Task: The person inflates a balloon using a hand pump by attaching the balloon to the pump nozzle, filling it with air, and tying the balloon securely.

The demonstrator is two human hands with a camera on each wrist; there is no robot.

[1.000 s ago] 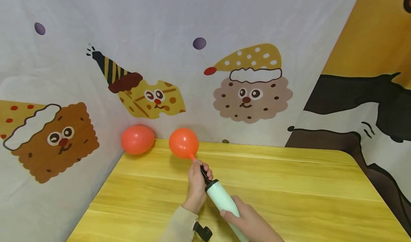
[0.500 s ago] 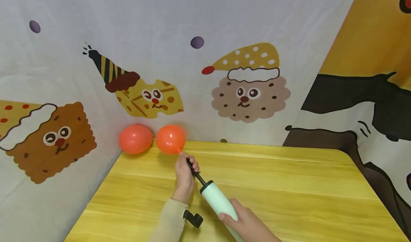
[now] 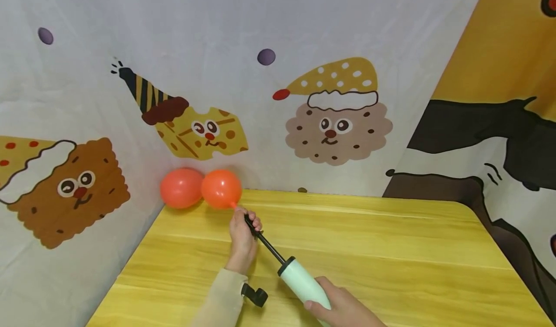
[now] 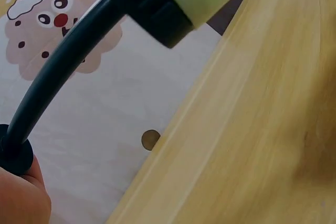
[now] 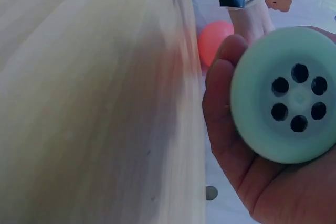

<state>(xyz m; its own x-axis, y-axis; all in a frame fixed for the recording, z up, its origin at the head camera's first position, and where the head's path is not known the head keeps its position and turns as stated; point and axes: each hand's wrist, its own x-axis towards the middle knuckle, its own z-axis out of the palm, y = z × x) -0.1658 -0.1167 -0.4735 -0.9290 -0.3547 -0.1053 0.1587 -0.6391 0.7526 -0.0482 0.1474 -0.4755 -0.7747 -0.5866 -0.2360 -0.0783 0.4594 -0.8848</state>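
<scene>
A balloon pump (image 3: 306, 286) with a mint green barrel slants across the front of the table. My right hand (image 3: 345, 305) grips this barrel; its holed end (image 5: 252, 103) faces the right wrist camera. My left hand (image 3: 243, 235) holds the pump's black nozzle end, with the neck of an inflated orange balloon (image 3: 221, 188) at the fingertips. Between the hands runs a length of black rod (image 3: 271, 247), drawn out of the barrel. In the left wrist view the rod (image 4: 63, 66) looks slightly bowed. The nozzle tip inside the balloon is hidden.
A second, pinkish-red balloon (image 3: 180, 188) lies in the back left corner, overlapped by the orange one in the head view. Printed cloth walls (image 3: 260, 18) enclose the wooden table (image 3: 369, 235) behind and at the left. A black wrist mount (image 3: 254, 295) sticks out from the left sleeve.
My left hand has moved left with the orange balloon, bringing it up against the other balloon in view. More black rod shows between the hands as the pump is pulled longer.
</scene>
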